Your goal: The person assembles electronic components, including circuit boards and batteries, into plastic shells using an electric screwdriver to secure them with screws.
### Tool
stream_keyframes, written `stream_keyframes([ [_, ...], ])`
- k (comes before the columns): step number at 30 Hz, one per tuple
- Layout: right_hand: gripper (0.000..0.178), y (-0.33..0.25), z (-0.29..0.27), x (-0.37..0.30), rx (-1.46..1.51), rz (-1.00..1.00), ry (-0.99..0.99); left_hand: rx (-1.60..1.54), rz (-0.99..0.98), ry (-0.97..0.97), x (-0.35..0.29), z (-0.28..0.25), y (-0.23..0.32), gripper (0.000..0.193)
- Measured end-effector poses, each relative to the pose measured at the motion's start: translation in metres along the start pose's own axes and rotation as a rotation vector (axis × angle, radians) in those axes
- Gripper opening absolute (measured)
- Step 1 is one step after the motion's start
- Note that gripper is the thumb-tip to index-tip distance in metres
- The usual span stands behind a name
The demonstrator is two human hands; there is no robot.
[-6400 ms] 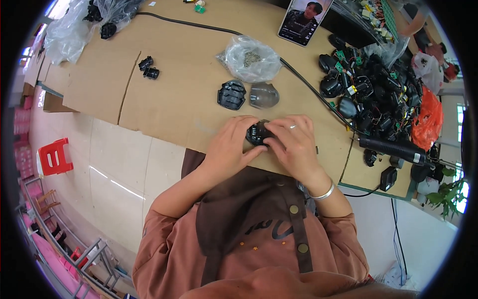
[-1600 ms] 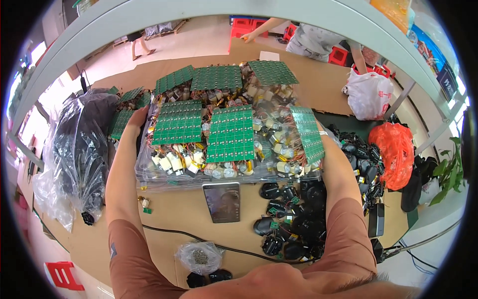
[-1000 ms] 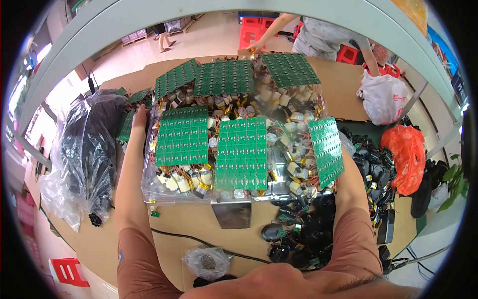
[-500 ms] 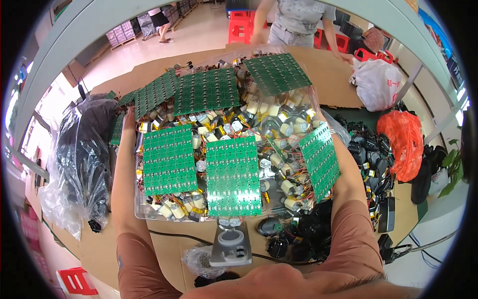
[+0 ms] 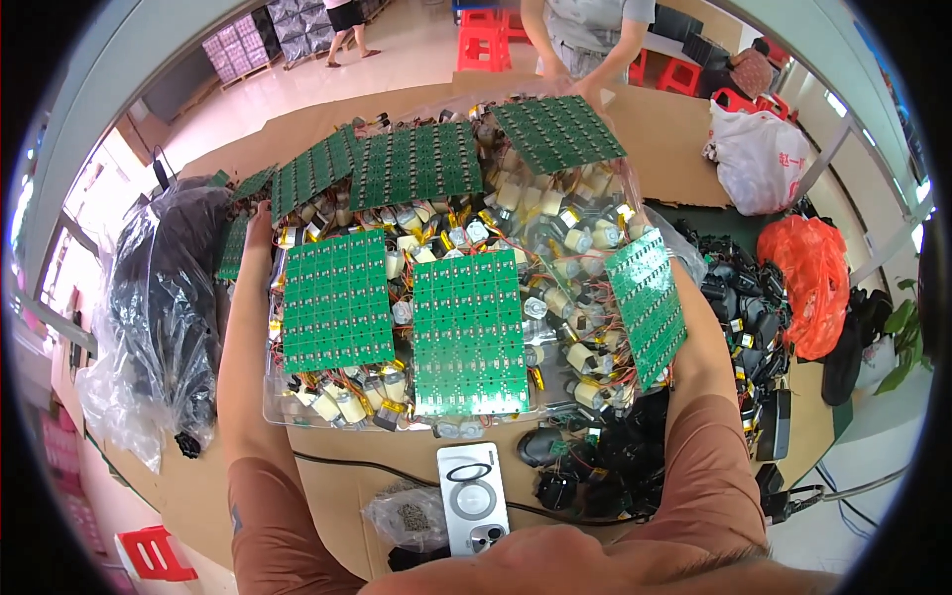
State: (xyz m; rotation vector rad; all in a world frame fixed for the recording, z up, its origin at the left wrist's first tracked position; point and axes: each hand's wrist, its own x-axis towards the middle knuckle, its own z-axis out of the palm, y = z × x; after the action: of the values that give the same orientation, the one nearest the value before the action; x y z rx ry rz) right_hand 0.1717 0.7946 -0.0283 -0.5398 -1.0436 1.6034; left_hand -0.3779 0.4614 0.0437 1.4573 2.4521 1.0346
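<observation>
A clear plastic tray point(image 5: 272, 405) is heaped with small pale motors point(image 5: 349, 405), wires and yellow-taped parts. Green circuit board panels point(image 5: 337, 300) lie over the heap, one of them leaning at the right point(image 5: 645, 307). My left hand point(image 5: 260, 218) is closed on the tray's far left side, with its fingers partly hidden. On the opposite side, my right hand point(image 5: 682, 278) holds the tray; the leaning panel hides most of its fingers. Below the tray's near edge lies a white phone point(image 5: 474, 501) with a ring on its back.
Black plastic housings point(image 5: 729, 297) pile up at the right, beside a red bag point(image 5: 803, 288) and a white bag point(image 5: 759, 159). A clear bag of dark things point(image 5: 164, 307) stands left. A black cable point(image 5: 372, 466) crosses the cardboard. Across the table stands another person point(image 5: 595, 45).
The tray's near edge sits slightly farther away, with both my hands still at its sides. The phone shows longer and whiter. The person opposite has brought their hands together at the table edge.
</observation>
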Motion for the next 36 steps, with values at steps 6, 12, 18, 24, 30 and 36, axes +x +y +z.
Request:
stream_keyframes([
  [6,0.009,0.061,-0.044,0.026,-0.332,-0.367,-0.009,0.169,0.063,-0.092,0.021,0.0,-0.005,0.076],
  [12,0.003,0.056,-0.005,0.02,-0.418,-0.439,-0.124,-0.151,-0.006,-0.05,0.029,0.016,-0.037,0.053],
  [18,0.008,0.028,0.02,-0.01,-0.109,-0.496,-0.29,-0.469,-0.089,-0.004,0.043,0.031,-0.042,0.044],
  [24,0.011,0.04,0.002,-0.004,-0.669,-0.329,0.036,-0.104,-0.084,0.065,0.059,0.041,-0.08,0.039],
  [30,0.012,0.049,-0.042,0.01,-0.338,-0.394,-0.12,0.075,0.0,0.033,0.06,0.043,-0.033,0.032],
  [36,0.013,0.063,-0.037,0.028,-0.353,-0.296,-0.056,-0.308,-0.264,0.121,0.052,0.042,-0.053,0.056],
])
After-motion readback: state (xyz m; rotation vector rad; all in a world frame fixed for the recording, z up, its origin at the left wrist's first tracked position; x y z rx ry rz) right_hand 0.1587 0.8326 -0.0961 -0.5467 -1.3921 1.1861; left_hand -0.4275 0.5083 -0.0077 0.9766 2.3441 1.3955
